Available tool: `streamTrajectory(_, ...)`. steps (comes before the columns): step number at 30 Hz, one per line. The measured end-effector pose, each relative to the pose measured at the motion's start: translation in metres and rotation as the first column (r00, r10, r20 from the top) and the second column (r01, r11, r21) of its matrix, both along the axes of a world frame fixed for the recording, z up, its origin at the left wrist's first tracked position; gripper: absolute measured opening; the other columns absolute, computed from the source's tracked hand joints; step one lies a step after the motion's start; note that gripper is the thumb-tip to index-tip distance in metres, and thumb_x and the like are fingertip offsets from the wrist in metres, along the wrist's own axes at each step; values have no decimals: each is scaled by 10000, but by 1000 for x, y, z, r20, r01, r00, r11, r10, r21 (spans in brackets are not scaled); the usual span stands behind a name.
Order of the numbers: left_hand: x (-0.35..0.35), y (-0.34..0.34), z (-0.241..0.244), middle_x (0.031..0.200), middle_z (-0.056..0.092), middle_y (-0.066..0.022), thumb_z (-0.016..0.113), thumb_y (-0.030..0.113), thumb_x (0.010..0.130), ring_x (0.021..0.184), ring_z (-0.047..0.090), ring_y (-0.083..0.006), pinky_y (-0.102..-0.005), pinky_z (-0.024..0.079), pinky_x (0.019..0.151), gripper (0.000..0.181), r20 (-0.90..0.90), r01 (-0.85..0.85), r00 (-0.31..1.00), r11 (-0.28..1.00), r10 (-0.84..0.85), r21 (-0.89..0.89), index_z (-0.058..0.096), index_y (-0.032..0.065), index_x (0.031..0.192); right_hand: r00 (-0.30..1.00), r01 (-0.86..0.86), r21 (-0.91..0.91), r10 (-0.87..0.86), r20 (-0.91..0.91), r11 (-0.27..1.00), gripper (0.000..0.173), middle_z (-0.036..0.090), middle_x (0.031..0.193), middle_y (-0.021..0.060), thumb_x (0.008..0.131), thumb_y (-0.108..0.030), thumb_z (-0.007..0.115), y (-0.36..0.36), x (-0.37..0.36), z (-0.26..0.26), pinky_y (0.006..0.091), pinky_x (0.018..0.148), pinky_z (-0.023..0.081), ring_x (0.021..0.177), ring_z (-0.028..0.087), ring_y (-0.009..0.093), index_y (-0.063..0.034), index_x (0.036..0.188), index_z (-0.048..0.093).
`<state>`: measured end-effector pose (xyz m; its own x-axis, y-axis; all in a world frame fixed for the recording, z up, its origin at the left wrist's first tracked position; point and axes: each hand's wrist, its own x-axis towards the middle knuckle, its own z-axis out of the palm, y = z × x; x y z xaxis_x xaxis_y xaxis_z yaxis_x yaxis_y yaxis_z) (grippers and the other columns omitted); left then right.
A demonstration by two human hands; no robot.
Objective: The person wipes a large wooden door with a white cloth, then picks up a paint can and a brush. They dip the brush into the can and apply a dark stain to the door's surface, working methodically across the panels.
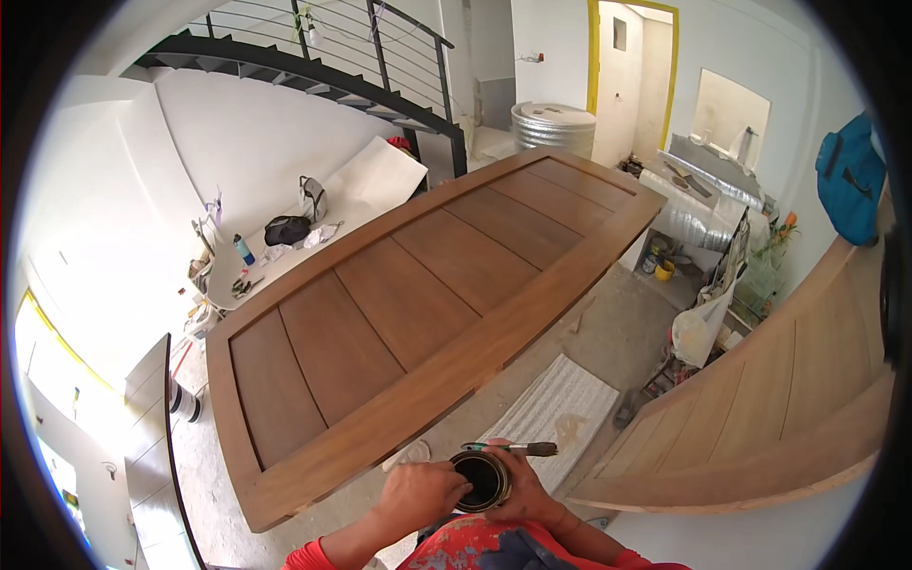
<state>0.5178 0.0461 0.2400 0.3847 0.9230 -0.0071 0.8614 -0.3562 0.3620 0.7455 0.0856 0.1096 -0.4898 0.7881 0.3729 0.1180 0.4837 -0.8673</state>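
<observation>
Close to my body, my right hand [526,483] holds an open metal can [483,482] with dark liquid inside, along with a paintbrush [524,449] whose bristles point right. My left hand [420,491] is at the can's left side, its fingers at the rim; whether they grip it is hard to tell. Beyond the can lies a large brown wooden panelled door [420,285], stained and grooved, raised above the floor.
A paler unfinished door [755,399] leans at the right. A dark panel [153,456] stands at the left. A foam sheet [563,406] lies on the floor. Behind are a curved metal staircase [320,75] and a foil-wrapped roll [553,128].
</observation>
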Motion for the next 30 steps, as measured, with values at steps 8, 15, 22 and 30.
streamTrajectory(8,15,-4,-10,871,712,-51,732,319,967,754,721,-321,-454,571,645,167,75,-79,995,989,70,122,807,171,964,999,-26,31,27,-33,999,1058,503,1492,266,567,-267,949,4,-3,4,506,1199,433,1415,509,470,-42,1497,497)
streamTrajectory(15,8,-6,1,864,697,-64,731,313,967,744,713,-320,-465,561,640,175,99,-41,994,999,42,-9,786,147,961,998,2,4,-1,-56,1000,1105,474,1523,258,578,-330,1003,8,0,-3,509,1185,443,1419,496,467,-46,1507,475)
streamTrajectory(22,21,0,-17,876,696,-58,737,303,963,760,715,-303,-455,564,648,174,109,-131,988,978,113,166,788,139,992,1000,26,112,-25,-10,993,1098,472,1511,265,589,-299,1008,8,-1,4,513,1165,460,1402,505,469,-39,1505,462)
streamTrajectory(30,13,-8,-7,879,699,-45,727,285,967,771,723,-303,-453,575,637,149,138,-38,990,999,37,1,774,143,974,999,43,99,-42,-17,994,1115,477,1506,263,579,-306,1007,12,-5,2,512,1162,463,1405,507,465,-47,1511,454)
